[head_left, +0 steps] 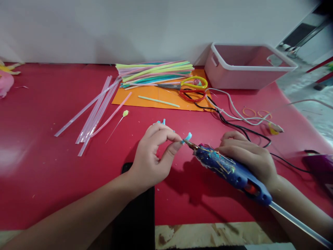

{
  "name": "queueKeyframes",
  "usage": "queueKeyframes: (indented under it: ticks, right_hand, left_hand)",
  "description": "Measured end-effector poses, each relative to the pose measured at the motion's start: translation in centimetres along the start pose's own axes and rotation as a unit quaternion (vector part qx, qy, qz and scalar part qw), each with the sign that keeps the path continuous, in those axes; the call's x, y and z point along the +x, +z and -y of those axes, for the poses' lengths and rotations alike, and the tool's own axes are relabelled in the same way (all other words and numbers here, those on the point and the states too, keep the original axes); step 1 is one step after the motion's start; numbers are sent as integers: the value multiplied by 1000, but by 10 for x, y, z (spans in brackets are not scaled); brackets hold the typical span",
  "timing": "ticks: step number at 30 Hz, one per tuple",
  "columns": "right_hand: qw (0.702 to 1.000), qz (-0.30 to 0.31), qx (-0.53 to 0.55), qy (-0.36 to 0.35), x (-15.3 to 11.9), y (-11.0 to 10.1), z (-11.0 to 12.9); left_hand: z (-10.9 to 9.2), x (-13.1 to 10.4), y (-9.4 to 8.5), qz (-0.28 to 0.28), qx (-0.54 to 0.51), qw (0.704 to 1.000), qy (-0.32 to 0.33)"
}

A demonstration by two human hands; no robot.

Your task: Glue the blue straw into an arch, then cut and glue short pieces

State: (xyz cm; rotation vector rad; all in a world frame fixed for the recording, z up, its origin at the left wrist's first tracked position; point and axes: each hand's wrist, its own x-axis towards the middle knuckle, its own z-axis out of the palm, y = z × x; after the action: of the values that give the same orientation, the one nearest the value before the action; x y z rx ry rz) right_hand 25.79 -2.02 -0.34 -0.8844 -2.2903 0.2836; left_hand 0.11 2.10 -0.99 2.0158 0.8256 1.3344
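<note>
Between thumb and forefinger, my left hand (156,149) pinches a short light-blue piece of pipe cleaner (188,136). A blue hot glue gun (231,172), spattered with dried glue, is in my right hand (249,156), whose fingers wrap its far side and are partly hidden. The gun's metal nozzle meets or nearly meets the blue piece at my left fingertips. A clear glue stick (299,222) sticks out of the gun's back end. More light-blue bits (163,121) show just behind my left knuckles.
Pipe cleaners (156,71) and yellow-and-red scissors (194,83) lie on orange paper (122,97). Glue sticks (97,111) and a yellow-tipped pin (125,113) are at left. Cables (229,119) run right, before a pink bin (244,76). A black phone-like object (137,215) lies under my left wrist.
</note>
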Motion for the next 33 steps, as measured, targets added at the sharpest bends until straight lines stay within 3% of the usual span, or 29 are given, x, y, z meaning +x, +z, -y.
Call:
queueKeyframes:
  ticks: [11, 14, 16, 18, 21, 23, 26, 29, 33]
  right_hand:
    - [1000, -25, 2, 13, -4, -1, -2]
    - [997, -29, 12, 73, -6, -1, -2]
    - [985, -47, 49, 159, -9, -1, 0]
    - [952, -81, 132, 265, -10, 1, 3]
    - [845, -122, 365, 372, -3, 5, 12]
    - [766, -96, 512, 377, 5, 8, 20]
    - [678, -53, 632, 371, 15, 13, 30]
    - [623, -26, 680, 387, 16, 17, 33]
    - [602, -3, 689, 404, 11, 18, 33]
  left_hand:
    - [0, -1, 0, -3, -42, 999, 22]
    - [-1, -3, 0, -34, 9, 999, 31]
    - [-3, -4, 0, -53, 45, 997, 41]
    - [-5, -5, 0, -66, 69, 994, 62]
    - [-9, -6, 0, -73, 88, 990, 76]
    - [-10, -7, 0, -79, 96, 989, 76]
    - [-11, -7, 1, -91, 102, 987, 86]
    - [-10, -6, 0, -93, 110, 985, 90]
    - [-8, -6, 1, -94, 102, 986, 94]
